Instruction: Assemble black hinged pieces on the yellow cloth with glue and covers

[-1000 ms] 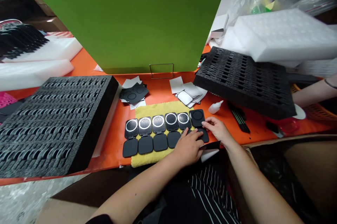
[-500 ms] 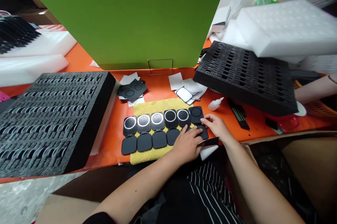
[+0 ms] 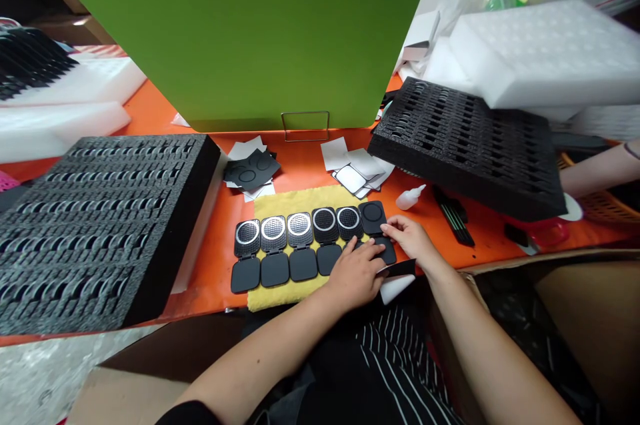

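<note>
Several hinged black compact cases [image 3: 299, 242] lie open in a row on a yellow cloth [image 3: 300, 200]. Most show a silver ring and mesh in the upper half. My left hand [image 3: 356, 272] rests palm down on the lower halves at the row's right end, fingers stretched forward. My right hand [image 3: 411, 238] pinches the rightmost case [image 3: 373, 217], whose upper half is plain black. A black card and a white piece [image 3: 397, 277] lie under my hands at the table edge.
A large black slotted foam tray [image 3: 100, 212] sits left, another [image 3: 470, 145] leans at the right. A green board [image 3: 240, 32] stands behind. Loose white and black squares [image 3: 350, 168], a small white bottle [image 3: 409, 197], white foam blocks [image 3: 540, 58] and another person's arm [image 3: 595, 175] surround the cloth.
The view has shifted slightly downward since a second ago. Both hands stay on the right end of the row with hardly any movement.
</note>
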